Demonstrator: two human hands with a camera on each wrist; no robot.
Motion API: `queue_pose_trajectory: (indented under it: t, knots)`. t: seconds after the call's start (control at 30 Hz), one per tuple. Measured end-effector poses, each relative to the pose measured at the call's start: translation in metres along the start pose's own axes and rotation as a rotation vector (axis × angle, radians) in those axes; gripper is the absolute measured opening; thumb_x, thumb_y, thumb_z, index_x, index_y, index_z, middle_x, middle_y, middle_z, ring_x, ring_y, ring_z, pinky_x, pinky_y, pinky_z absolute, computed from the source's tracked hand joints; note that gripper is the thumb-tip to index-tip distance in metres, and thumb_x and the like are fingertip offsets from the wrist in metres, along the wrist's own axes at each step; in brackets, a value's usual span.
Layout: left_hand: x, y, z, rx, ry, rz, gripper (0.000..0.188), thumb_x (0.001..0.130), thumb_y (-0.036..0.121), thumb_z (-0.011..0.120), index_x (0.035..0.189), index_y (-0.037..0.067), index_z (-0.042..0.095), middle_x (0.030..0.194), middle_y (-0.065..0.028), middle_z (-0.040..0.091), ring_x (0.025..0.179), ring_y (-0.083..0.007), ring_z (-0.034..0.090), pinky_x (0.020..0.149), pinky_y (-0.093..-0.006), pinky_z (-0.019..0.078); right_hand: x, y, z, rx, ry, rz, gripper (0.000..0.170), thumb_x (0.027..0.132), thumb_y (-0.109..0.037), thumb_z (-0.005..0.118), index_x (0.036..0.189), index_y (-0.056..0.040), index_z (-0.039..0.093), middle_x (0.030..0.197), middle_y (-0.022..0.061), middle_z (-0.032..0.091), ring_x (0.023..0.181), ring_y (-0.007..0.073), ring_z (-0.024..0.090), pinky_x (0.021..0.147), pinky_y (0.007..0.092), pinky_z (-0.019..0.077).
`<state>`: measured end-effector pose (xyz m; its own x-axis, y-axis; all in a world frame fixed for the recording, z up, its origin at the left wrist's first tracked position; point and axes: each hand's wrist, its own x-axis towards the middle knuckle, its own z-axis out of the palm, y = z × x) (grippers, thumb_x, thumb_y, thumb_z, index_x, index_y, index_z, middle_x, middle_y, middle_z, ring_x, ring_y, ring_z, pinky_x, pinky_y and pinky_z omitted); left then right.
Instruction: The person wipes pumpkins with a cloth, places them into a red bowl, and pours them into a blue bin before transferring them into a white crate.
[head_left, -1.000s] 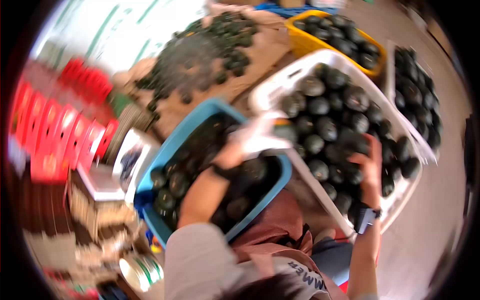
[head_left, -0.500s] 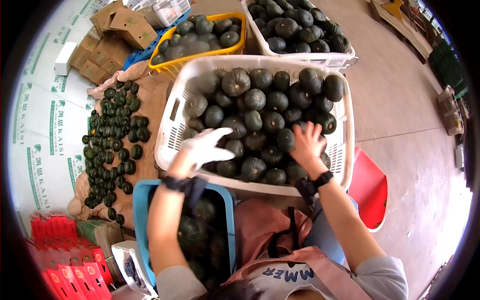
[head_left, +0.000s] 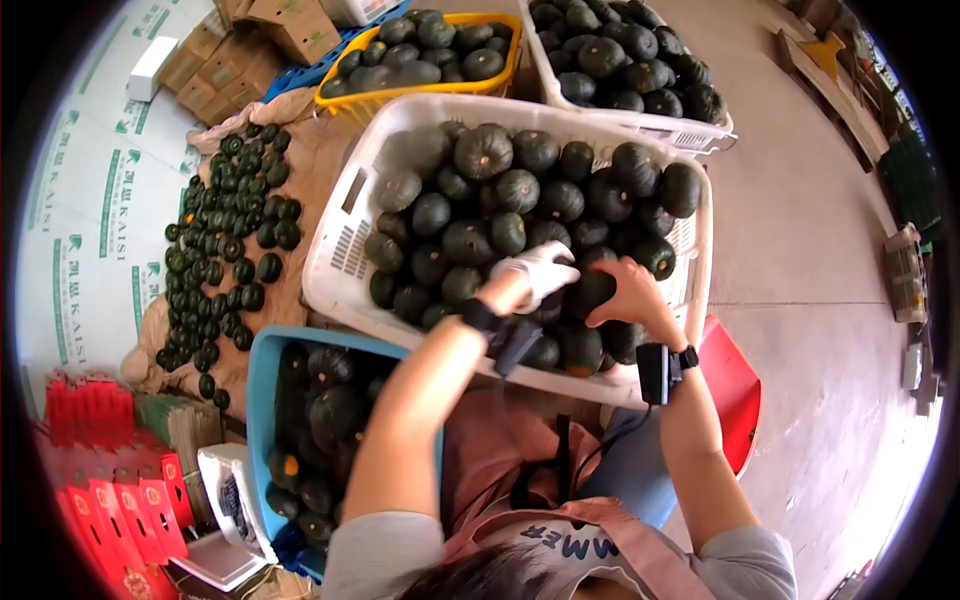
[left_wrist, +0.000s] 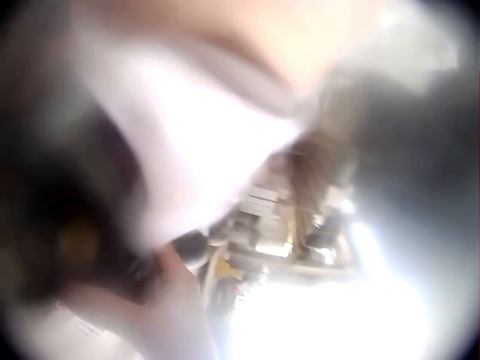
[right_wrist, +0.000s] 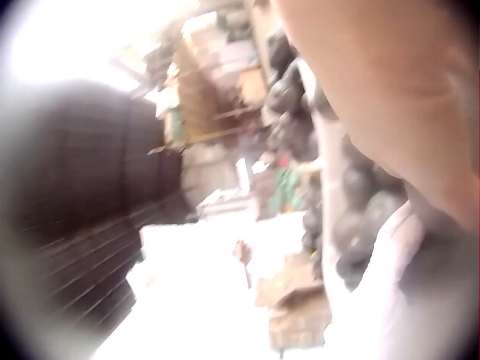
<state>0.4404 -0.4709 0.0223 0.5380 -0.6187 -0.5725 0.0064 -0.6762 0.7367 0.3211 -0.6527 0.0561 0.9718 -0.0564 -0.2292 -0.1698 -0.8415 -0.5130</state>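
In the head view, a white crate [head_left: 335, 258] full of round dark green pumpkins [head_left: 484, 151] stands in front of the person. Bare and over the crate's front right part, my right hand [head_left: 638, 298] curls its thumb and fingers round one dark green pumpkin [head_left: 592, 292]. My left hand [head_left: 541, 273], in a white glove, reaches in from the left with its fingertips right at that same pumpkin. Both wrist views are blurred; the white glove [right_wrist: 390, 251] shows close to the right hand. In the left wrist view the bare hand [left_wrist: 161, 315] lies below the glove.
A blue bin [head_left: 262, 400] of pumpkins stands at front left. Behind are a yellow basket [head_left: 350, 103] and another white crate [head_left: 690, 132], both filled with pumpkins. Small pumpkins [head_left: 225, 245] lie on brown sheeting at left. A red container [head_left: 728, 385] stands at right.
The head view has swung from the blue bin to the white crate. My left hand has moved rightward across the crate to the right hand, whose fingers now curl round a pumpkin.
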Motion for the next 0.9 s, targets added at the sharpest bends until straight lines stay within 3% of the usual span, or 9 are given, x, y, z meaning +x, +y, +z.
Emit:
queue_pose_trajectory:
  t: [0.1, 0.2, 0.27, 0.37, 0.4, 0.5, 0.53, 0.63, 0.9]
  knots:
    - [-0.133, -0.028, -0.059, -0.062, 0.187, 0.29, 0.054, 0.092, 0.031, 0.067, 0.137, 0.005, 0.049, 0.127, -0.0119, 0.056, 0.117, -0.0209, 0.053, 0.097, -0.0335, 0.0462, -0.034, -0.096, -0.005, 0.09, 0.148, -0.319, 0.078, 0.051, -0.036, 0.084, 0.123, -0.0135, 0.063, 0.111, 0.0182, 0.064, 0.109, 0.0353, 0.058, 0.097, 0.0404, 0.048]
    - [-0.262, -0.06, -0.108, 0.195, -0.002, 0.065, 0.052, 0.095, 0.038, 0.063, 0.13, 0.001, 0.053, 0.123, -0.0141, 0.062, 0.116, -0.0225, 0.058, 0.101, -0.0332, 0.0445, -0.065, -0.174, 0.05, 0.518, -0.086, -0.501, 0.082, 0.06, -0.035, 0.088, 0.131, -0.0078, 0.057, 0.121, 0.0191, 0.061, 0.112, 0.036, 0.058, 0.1, 0.0416, 0.0465]
    - [-0.308, -0.06, -0.124, 0.46, -0.238, -0.512, 0.065, 0.093, 0.055, 0.059, 0.137, 0.008, 0.051, 0.12, -0.0193, 0.064, 0.114, -0.031, 0.061, 0.101, -0.0378, 0.0461, -0.088, -0.211, 0.108, 0.832, -0.213, -0.532, 0.086, 0.067, -0.038, 0.087, 0.138, -0.0078, 0.05, 0.123, 0.0193, 0.061, 0.115, 0.0343, 0.058, 0.101, 0.0419, 0.0463]
    - [-0.325, -0.028, -0.127, 0.792, -0.126, -0.564, 0.075, 0.091, 0.059, 0.057, 0.145, 0.009, 0.043, 0.131, -0.0241, 0.059, 0.124, -0.0361, 0.056, 0.105, -0.0403, 0.0438, -0.089, -0.218, 0.108, 0.933, -0.193, -0.562, 0.088, 0.074, -0.04, 0.084, 0.145, -0.0102, 0.042, 0.12, 0.0202, 0.061, 0.113, 0.0357, 0.059, 0.096, 0.0413, 0.0494]
    - [-0.313, -0.03, -0.129, 0.785, -0.101, -0.433, 0.075, 0.09, 0.057, 0.059, 0.146, 0.009, 0.042, 0.131, -0.0245, 0.058, 0.124, -0.0364, 0.056, 0.105, -0.0408, 0.0436, -0.073, -0.205, 0.098, 0.694, -0.091, -0.575, 0.078, 0.078, -0.038, 0.078, 0.142, -0.0085, 0.044, 0.118, 0.02, 0.063, 0.113, 0.0436, 0.056, 0.092, 0.0466, 0.0509]
    - [-0.232, -0.048, -0.12, 0.628, -0.118, -0.048, 0.074, 0.09, 0.051, 0.064, 0.147, 0.01, 0.041, 0.132, -0.0248, 0.058, 0.123, -0.0365, 0.056, 0.105, -0.0419, 0.0439, -0.025, -0.133, 0.109, -0.001, 0.42, -0.322, 0.038, 0.072, -0.012, 0.067, 0.109, -0.0124, 0.06, 0.096, 0.0097, 0.062, 0.094, 0.0315, 0.059, 0.075, 0.0437, 0.0537]
    - [-0.191, -0.054, -0.109, 0.306, -0.24, -0.06, 0.074, 0.089, 0.046, 0.067, 0.147, 0.01, 0.04, 0.136, -0.024, 0.055, 0.125, -0.0354, 0.055, 0.105, -0.042, 0.0442, -0.019, -0.105, 0.108, -0.167, 0.317, -0.231, 0.036, 0.072, -0.011, 0.067, 0.108, -0.0108, 0.06, 0.102, 0.0095, 0.06, 0.099, 0.0306, 0.057, 0.075, 0.0431, 0.0531]
    - [-0.08, -0.068, -0.064, 0.667, -0.244, 0.091, 0.083, 0.079, 0.042, 0.073, 0.147, 0.009, 0.04, 0.146, -0.0221, 0.046, 0.131, -0.0341, 0.049, 0.108, -0.0407, 0.0411, -0.007, -0.071, 0.119, -0.299, -0.351, -0.185, 0.056, 0.073, -0.008, 0.069, 0.127, -0.0205, 0.059, 0.121, 0.0113, 0.057, 0.117, 0.0339, 0.053, 0.087, 0.0443, 0.0519]
    - [0.003, -0.064, -0.007, 0.808, -0.507, -0.247, 0.099, 0.056, 0.037, 0.091, 0.138, 0.001, 0.049, 0.129, -0.018, 0.062, 0.114, -0.0326, 0.062, 0.091, -0.041, 0.0518, 0.027, -0.023, 0.123, 0.182, -0.639, -0.363, 0.056, 0.067, -0.02, 0.073, 0.122, -0.0149, 0.066, 0.115, 0.0159, 0.067, 0.107, 0.0344, 0.062, 0.09, 0.0398, 0.05]
